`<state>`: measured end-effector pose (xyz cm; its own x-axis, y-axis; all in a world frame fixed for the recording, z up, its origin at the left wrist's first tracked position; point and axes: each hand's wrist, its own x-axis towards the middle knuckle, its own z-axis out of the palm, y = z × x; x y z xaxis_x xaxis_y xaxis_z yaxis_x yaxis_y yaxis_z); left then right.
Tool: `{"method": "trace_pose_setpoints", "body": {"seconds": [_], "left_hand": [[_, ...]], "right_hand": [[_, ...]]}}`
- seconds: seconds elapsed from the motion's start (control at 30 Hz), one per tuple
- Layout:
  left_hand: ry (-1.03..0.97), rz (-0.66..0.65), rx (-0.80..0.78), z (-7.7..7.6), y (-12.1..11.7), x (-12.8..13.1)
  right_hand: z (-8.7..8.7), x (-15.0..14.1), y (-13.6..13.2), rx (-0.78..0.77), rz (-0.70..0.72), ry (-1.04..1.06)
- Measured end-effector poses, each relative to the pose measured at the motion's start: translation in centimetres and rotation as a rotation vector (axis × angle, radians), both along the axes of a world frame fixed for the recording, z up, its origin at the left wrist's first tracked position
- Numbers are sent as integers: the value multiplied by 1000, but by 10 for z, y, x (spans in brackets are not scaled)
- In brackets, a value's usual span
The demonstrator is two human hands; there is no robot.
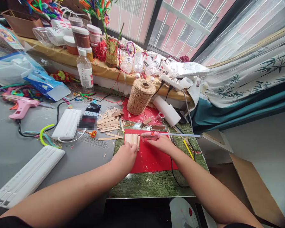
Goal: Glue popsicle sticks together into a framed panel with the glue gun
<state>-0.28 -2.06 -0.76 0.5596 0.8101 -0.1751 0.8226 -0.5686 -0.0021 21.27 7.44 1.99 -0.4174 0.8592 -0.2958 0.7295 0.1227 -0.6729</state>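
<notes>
My right hand (pixel 161 144) is closed round a pink hot glue gun (pixel 151 135) with a clear glue stick (pixel 180 135) jutting out to the right. The gun's nozzle points left at a row of wooden craft sticks (pixel 131 139) laid side by side on a red sheet (pixel 152 156). My left hand (pixel 125 156) presses its fingers down on the near ends of those sticks. A loose pile of craft sticks (pixel 108 122) lies just beyond, to the left.
A spool of twine (pixel 140 96), a white paper roll (pixel 166 110) and a power strip (pixel 171 82) stand behind the red sheet. A second pink glue gun (pixel 22 105), a white power bank (pixel 66 123), a phone (pixel 90 115) and a water bottle (pixel 85 71) sit left. Bottles and jars crowd the sill.
</notes>
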Motion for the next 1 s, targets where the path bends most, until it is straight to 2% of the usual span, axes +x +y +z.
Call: {"method": "trace_pose_setpoints", "body": {"seconds": [0.17, 0.27, 0.6, 0.83, 1.0], "left_hand": [[-17, 8, 4, -4, 0, 0], [-15, 10, 11, -7, 0, 1], [-6, 2, 4, -5, 1, 0], [-30, 25, 3, -7, 1, 0], [-5, 8, 17, -7, 1, 1]], "right_hand": [[-21, -2, -9, -234, -272, 104], [-26, -7, -11, -355, -349, 231], [-19, -19, -11, -442, -333, 329], [-14, -20, -13, -432, -323, 309], [-16, -12, -11, -389, -278, 278]]}}
